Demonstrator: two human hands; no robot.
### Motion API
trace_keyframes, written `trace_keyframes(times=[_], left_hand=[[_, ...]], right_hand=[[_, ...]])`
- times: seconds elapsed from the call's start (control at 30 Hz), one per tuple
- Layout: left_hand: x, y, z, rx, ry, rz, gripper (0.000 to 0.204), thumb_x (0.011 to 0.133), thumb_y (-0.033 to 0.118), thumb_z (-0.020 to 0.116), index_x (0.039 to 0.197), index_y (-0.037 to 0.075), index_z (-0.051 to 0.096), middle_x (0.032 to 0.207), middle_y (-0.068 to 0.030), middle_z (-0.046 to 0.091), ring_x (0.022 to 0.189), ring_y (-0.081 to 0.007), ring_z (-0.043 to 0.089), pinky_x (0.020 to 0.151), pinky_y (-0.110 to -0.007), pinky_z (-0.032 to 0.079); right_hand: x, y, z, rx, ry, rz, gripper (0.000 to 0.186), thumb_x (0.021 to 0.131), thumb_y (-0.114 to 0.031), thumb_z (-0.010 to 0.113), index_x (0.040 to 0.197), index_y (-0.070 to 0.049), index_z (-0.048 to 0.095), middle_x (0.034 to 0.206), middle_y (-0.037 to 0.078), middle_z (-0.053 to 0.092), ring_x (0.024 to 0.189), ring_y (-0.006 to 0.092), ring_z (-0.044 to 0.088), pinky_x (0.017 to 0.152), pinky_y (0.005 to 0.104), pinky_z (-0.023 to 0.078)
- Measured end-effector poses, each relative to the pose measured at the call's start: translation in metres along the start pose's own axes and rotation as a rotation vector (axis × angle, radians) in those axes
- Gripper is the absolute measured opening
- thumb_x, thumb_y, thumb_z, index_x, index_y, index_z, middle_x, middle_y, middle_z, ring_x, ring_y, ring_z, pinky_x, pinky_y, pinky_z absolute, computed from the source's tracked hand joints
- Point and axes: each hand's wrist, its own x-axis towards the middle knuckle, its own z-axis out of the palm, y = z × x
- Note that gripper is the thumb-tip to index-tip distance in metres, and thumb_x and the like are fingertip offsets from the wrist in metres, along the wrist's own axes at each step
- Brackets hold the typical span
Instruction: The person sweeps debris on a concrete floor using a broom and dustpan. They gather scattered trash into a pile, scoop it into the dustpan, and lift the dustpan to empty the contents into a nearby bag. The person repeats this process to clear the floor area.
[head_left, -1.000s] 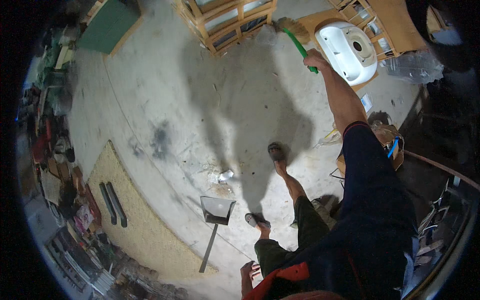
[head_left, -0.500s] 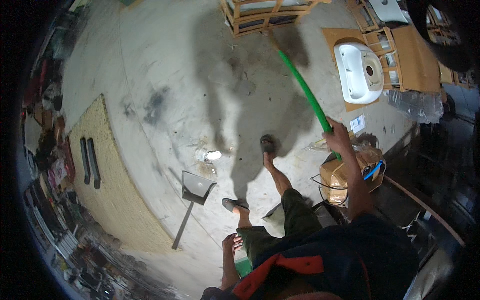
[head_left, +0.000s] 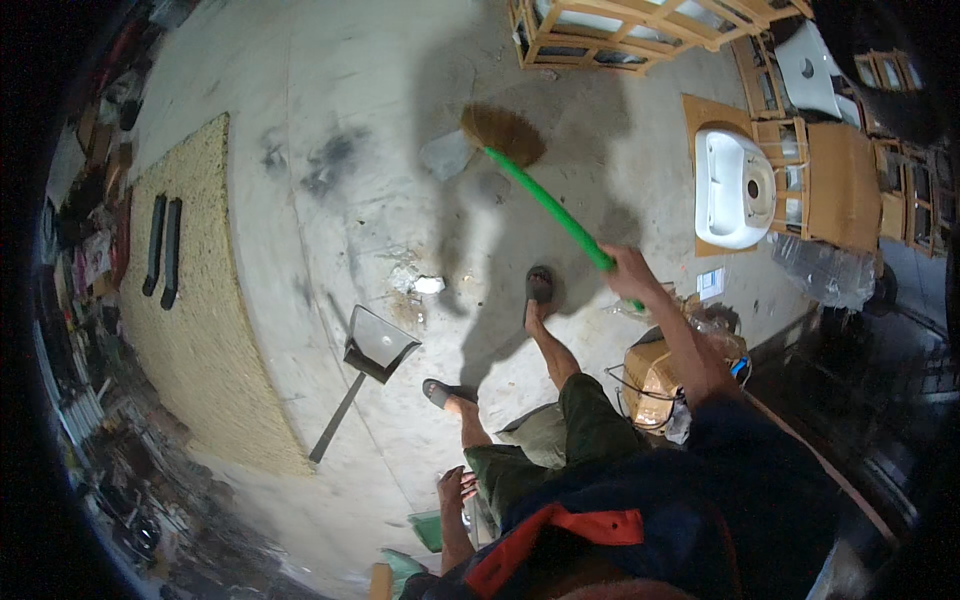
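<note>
My right hand (head_left: 630, 277) is wrapped round the green handle of a broom (head_left: 545, 203), held out ahead of me. Its brown bristles spread over the grey floor near the wooden crates, beside a pale, see-through scrap (head_left: 447, 156). My left hand (head_left: 457, 487) hangs empty by my left thigh, its fingers loosely bent and apart. A grey long-handled dustpan (head_left: 380, 342) rests on the floor in front of my left foot. Beyond it is a small heap of white debris (head_left: 428, 285).
A white washbasin (head_left: 733, 190) lies on cardboard at right, near wooden-slat crates (head_left: 590, 45). A taped carton (head_left: 650, 383) with cables stands by my right leg. At left lies a yellowish rough board (head_left: 190, 330) with two dark strips; clutter lines the left wall.
The broom has swung to the left, and its bristles have come out from near the crate's foot to beside the pale scrap. My right hand has moved left and slightly up with the handle.
</note>
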Motion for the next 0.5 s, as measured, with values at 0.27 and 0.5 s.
trace_keyframes(times=[0.27, 0.5], left_hand=[[0.004, -0.042, -0.028, -0.130, 0.094, 0.009, 0.042, 0.099, 0.032, 0.058, 0.133, 0.008, 0.053, 0.109, -0.0121, 0.070, 0.091, -0.0286, 0.073, 0.063, -0.039, 0.059], [0.006, -0.092, -0.056, -0.273, 0.211, 0.120, 0.051, 0.098, 0.031, 0.060, 0.139, 0.003, 0.047, 0.112, -0.0169, 0.068, 0.094, -0.0319, 0.072, 0.062, -0.039, 0.060]], right_hand=[[0.069, -0.062, -0.036, -0.213, 0.219, -0.214, 0.048, 0.082, -0.004, 0.066, 0.130, -0.003, 0.061, 0.097, 0.028, 0.068, 0.093, 0.0406, 0.069, 0.081, 0.0494, 0.053], [0.336, -0.110, -0.029, -0.334, 0.083, -0.048, 0.022, 0.080, -0.009, 0.064, 0.099, 0.001, 0.067, 0.083, 0.020, 0.069, 0.081, 0.0331, 0.069, 0.069, 0.0461, 0.053]])
